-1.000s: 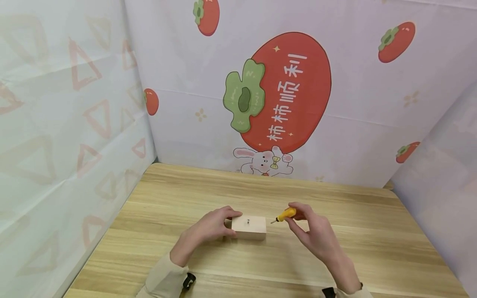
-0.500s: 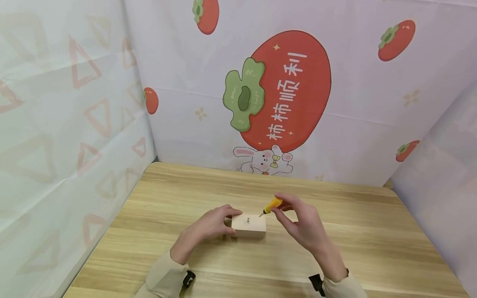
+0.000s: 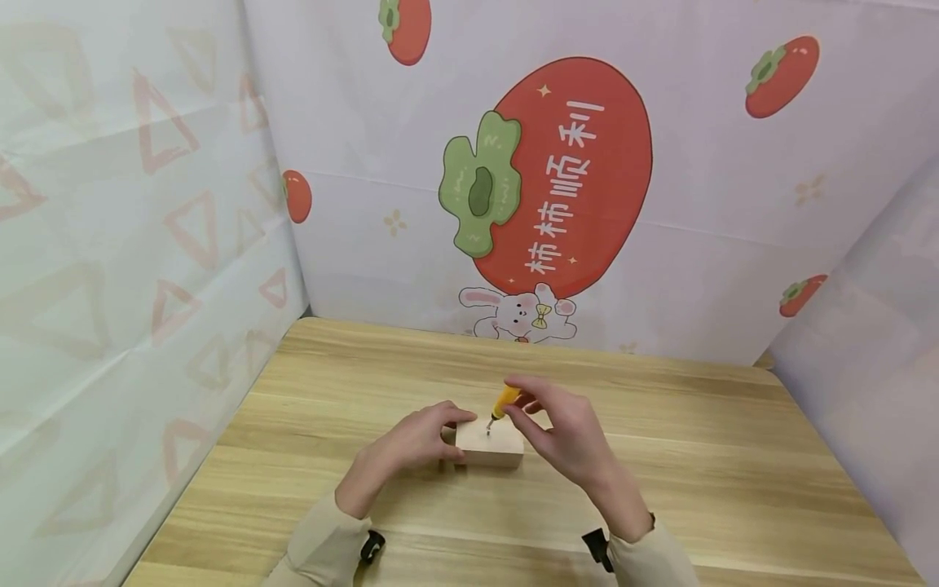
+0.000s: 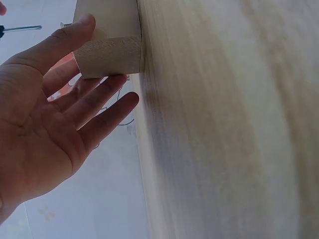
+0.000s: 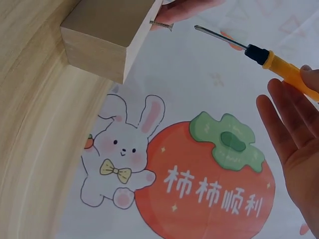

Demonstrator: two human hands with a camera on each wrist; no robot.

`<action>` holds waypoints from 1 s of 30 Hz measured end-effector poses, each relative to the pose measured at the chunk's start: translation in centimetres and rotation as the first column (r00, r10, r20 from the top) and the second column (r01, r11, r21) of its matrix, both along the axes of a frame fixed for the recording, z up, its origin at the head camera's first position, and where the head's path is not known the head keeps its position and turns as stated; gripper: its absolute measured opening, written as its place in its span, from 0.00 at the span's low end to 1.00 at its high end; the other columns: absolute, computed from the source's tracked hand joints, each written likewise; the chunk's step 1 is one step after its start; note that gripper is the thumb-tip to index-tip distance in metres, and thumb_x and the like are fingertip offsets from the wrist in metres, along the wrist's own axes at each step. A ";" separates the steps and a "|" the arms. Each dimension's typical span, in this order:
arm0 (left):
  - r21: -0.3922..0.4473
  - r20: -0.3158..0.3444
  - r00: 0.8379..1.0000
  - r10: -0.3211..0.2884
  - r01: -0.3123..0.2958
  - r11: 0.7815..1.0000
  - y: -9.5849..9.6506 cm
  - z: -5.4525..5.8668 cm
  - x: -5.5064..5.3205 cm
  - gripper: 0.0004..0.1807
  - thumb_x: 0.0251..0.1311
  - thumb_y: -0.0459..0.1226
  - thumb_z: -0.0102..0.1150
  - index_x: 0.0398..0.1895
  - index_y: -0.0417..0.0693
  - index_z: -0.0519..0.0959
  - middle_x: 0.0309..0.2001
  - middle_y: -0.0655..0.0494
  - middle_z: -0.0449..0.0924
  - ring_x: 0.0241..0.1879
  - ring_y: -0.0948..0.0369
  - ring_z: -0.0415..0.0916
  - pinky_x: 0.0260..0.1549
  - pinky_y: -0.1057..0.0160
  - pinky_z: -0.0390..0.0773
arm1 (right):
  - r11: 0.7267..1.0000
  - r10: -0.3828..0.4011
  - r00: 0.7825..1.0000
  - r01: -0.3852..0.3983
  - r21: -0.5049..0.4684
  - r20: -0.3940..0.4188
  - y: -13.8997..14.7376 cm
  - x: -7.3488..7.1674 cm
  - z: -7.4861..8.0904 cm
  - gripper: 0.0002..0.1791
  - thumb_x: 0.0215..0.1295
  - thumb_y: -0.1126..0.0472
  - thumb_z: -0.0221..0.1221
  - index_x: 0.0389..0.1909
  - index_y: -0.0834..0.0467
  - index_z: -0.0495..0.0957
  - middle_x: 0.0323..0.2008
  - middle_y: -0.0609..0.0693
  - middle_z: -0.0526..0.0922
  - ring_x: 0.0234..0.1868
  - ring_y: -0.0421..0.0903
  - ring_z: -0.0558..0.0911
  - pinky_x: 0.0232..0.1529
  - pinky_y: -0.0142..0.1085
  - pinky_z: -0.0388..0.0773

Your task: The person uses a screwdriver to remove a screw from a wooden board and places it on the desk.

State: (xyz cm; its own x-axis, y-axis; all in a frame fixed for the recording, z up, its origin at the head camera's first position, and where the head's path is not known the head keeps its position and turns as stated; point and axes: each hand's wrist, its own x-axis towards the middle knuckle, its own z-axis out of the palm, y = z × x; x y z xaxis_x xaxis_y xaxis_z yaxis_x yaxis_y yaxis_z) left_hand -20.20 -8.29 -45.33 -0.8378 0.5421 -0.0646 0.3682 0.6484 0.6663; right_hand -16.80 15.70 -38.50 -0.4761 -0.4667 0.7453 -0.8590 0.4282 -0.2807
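Observation:
A pale wooden block [image 3: 504,448] lies on the table, its left end gripped between the thumb and fingers of my left hand [image 3: 411,440]. From the block's top face a small metal screw [image 5: 162,24] sticks up, most of its shank showing. My right hand [image 3: 570,428] pinches the yellow handle of a screwdriver [image 5: 284,69] between thumb and fingers, shaft tilted down to the left. In the right wrist view a short gap parts its tip from the screw head. The left wrist view catches the screwdriver shaft [image 4: 22,28] beyond my thumb, with the block's end face towards my palm.
The wood-grain table [image 3: 352,383] spreads around the block on all sides. Behind it hangs a white backdrop [image 3: 352,269] printed with persimmons and a rabbit. Sheets stand along the left [image 3: 147,326] and right [image 3: 880,391] sides too.
My right hand has carried the screwdriver leftward, from beside the block to over the screw, and its shaft now points more steeply down. The left hand and block have stayed put.

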 end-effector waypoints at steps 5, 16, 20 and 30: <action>-0.003 -0.008 1.000 -0.004 0.004 1.000 0.0 -0.2 -0.1 0.32 0.53 0.43 0.73 0.63 0.50 0.77 0.55 0.55 0.80 0.56 0.56 0.77 0.57 0.52 0.76 | 0.999 -0.046 0.999 0.046 0.029 0.025 -0.2 -0.2 -0.5 0.28 0.50 0.71 0.72 0.55 0.61 0.77 0.37 0.50 0.86 0.33 0.44 0.87 0.34 0.32 0.84; 0.002 -0.006 1.000 -0.002 0.002 1.000 0.0 -0.2 -0.1 0.32 0.53 0.43 0.73 0.63 0.49 0.78 0.55 0.55 0.80 0.56 0.56 0.78 0.56 0.53 0.76 | 0.989 -0.135 0.988 0.130 0.065 0.077 -0.8 -0.6 -0.6 0.26 0.53 0.69 0.72 0.54 0.59 0.77 0.35 0.47 0.86 0.33 0.42 0.86 0.32 0.30 0.83; 0.001 -0.004 1.000 -0.004 0.004 1.000 0.0 -0.1 -0.1 0.32 0.53 0.43 0.73 0.63 0.50 0.78 0.55 0.56 0.80 0.56 0.57 0.77 0.56 0.53 0.76 | 0.982 -0.174 0.978 0.165 0.087 0.115 -1.3 -0.5 -0.1 0.23 0.56 0.66 0.71 0.53 0.56 0.77 0.35 0.45 0.85 0.34 0.39 0.86 0.31 0.31 0.83; 0.003 0.002 1.000 -0.001 0.001 1.000 -0.1 -0.3 -0.1 0.32 0.54 0.43 0.73 0.63 0.49 0.77 0.56 0.56 0.80 0.57 0.56 0.77 0.57 0.52 0.76 | 0.994 -0.095 0.983 0.087 0.058 0.158 -2.4 -0.8 0.6 0.17 0.57 0.66 0.70 0.49 0.55 0.82 0.34 0.44 0.86 0.33 0.36 0.84 0.34 0.25 0.81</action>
